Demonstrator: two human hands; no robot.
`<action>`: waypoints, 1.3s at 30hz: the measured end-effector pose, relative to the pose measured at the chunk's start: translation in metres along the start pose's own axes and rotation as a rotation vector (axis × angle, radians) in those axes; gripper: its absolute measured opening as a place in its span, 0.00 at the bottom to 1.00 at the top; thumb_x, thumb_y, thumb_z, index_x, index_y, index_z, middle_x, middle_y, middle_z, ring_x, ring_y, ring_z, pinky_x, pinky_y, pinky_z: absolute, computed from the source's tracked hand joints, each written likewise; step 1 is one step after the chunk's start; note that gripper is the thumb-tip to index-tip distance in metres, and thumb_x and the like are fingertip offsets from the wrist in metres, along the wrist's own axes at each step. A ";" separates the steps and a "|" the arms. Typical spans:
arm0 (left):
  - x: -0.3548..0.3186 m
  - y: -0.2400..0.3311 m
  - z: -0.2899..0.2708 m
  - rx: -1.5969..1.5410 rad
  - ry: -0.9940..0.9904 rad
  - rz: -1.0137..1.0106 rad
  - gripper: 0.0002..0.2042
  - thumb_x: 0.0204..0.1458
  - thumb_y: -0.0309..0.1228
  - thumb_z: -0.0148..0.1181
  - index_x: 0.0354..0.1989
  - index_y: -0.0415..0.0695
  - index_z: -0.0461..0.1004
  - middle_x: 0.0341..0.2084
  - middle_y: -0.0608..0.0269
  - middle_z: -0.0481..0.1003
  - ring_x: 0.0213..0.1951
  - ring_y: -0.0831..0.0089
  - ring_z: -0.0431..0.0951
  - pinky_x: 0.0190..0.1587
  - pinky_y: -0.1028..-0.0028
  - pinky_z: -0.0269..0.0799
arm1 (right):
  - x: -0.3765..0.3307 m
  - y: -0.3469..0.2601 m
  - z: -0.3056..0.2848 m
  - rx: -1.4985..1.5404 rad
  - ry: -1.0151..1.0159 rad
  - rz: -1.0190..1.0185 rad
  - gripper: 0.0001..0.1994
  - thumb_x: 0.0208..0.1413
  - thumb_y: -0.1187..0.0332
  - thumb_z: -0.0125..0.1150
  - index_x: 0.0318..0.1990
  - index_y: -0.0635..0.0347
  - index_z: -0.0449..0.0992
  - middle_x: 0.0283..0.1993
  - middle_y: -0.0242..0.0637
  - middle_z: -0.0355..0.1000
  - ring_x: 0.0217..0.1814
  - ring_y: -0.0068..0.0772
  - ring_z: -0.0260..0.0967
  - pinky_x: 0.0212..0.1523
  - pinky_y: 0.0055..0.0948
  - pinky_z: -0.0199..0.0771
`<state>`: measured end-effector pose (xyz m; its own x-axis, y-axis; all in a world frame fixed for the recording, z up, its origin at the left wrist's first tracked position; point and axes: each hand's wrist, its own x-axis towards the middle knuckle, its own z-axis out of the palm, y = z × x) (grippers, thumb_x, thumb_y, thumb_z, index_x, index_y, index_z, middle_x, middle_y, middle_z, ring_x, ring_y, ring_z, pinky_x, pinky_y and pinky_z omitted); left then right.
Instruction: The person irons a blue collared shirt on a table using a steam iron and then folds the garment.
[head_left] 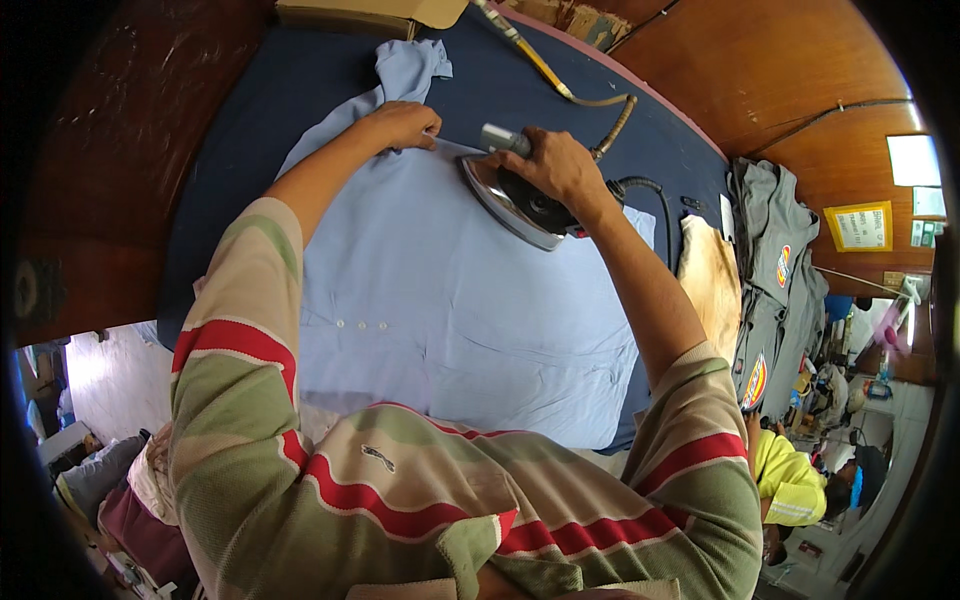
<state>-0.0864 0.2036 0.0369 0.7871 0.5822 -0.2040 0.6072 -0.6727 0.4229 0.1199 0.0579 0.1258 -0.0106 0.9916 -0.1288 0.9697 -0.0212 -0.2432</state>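
Observation:
A light blue shirt [400,260] lies spread over a dark blue padded board [290,100], with small white buttons showing near its left part and one sleeve [410,65] stretched toward the far edge. My right hand [562,168] is wrapped round the handle of a clothes iron [510,195], whose metal soleplate rests on the shirt's far part. Close to the iron's left, my left hand [405,127] has its fingers curled down at the shirt's far edge, apparently pinching the cloth.
A yellow-brown hose [560,85] and a dark cord run from the iron across the far right of the board. Grey garments [775,230] and a tan cloth [708,270] lie at the right. A cardboard box [370,12] stands at the far edge. Someone in a yellow top [790,480] is at lower right.

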 end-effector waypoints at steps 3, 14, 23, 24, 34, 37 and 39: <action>-0.002 0.001 -0.002 -0.080 -0.023 -0.063 0.11 0.45 0.38 0.63 0.29 0.44 0.72 0.24 0.60 0.74 0.31 0.66 0.75 0.34 0.67 0.67 | 0.010 -0.013 -0.004 0.043 0.010 0.033 0.26 0.48 0.45 0.54 0.37 0.63 0.76 0.30 0.51 0.75 0.35 0.51 0.74 0.39 0.40 0.74; 0.014 -0.011 0.004 -0.054 -0.074 -0.071 0.09 0.42 0.35 0.61 0.24 0.44 0.71 0.21 0.61 0.74 0.27 0.66 0.74 0.31 0.66 0.66 | -0.041 -0.031 0.007 -0.035 -0.171 -0.232 0.26 0.48 0.44 0.53 0.37 0.62 0.75 0.25 0.50 0.73 0.30 0.52 0.73 0.33 0.42 0.74; 0.017 -0.020 0.019 0.112 0.053 0.018 0.07 0.44 0.35 0.60 0.26 0.45 0.72 0.22 0.62 0.75 0.31 0.63 0.76 0.37 0.63 0.67 | -0.017 -0.011 -0.004 0.105 -0.032 0.137 0.26 0.50 0.45 0.54 0.38 0.63 0.74 0.29 0.53 0.74 0.33 0.51 0.74 0.36 0.42 0.74; 0.018 -0.021 0.020 0.159 0.065 0.022 0.07 0.45 0.35 0.60 0.27 0.46 0.73 0.23 0.62 0.75 0.32 0.63 0.76 0.39 0.63 0.66 | -0.007 -0.006 -0.005 0.161 -0.005 0.186 0.26 0.49 0.45 0.54 0.38 0.63 0.74 0.30 0.53 0.74 0.34 0.50 0.75 0.37 0.41 0.74; -0.087 -0.049 0.016 0.223 0.809 -0.359 0.17 0.53 0.43 0.53 0.49 0.50 0.70 0.51 0.64 0.68 0.54 0.66 0.66 0.55 0.56 0.55 | 0.016 -0.056 0.011 0.070 -0.058 -0.144 0.24 0.48 0.47 0.57 0.42 0.61 0.75 0.31 0.49 0.75 0.35 0.48 0.74 0.38 0.39 0.74; -0.123 -0.082 0.043 0.225 0.617 -0.666 0.16 0.55 0.41 0.50 0.48 0.48 0.69 0.50 0.60 0.68 0.52 0.62 0.67 0.51 0.56 0.60 | 0.023 -0.068 0.015 0.092 -0.065 -0.141 0.25 0.47 0.48 0.59 0.39 0.63 0.75 0.31 0.49 0.75 0.34 0.46 0.75 0.37 0.37 0.74; -0.131 -0.087 0.049 0.214 0.591 -0.649 0.12 0.56 0.40 0.48 0.42 0.46 0.70 0.43 0.56 0.71 0.46 0.59 0.71 0.45 0.58 0.66 | 0.021 -0.076 0.010 0.105 -0.111 -0.120 0.26 0.45 0.48 0.61 0.39 0.65 0.75 0.32 0.50 0.75 0.34 0.46 0.75 0.38 0.35 0.74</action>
<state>-0.2368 0.1631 -0.0164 0.1338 0.9769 0.1667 0.9661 -0.1660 0.1978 0.0434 0.0793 0.1316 -0.1574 0.9679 -0.1961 0.9290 0.0778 -0.3618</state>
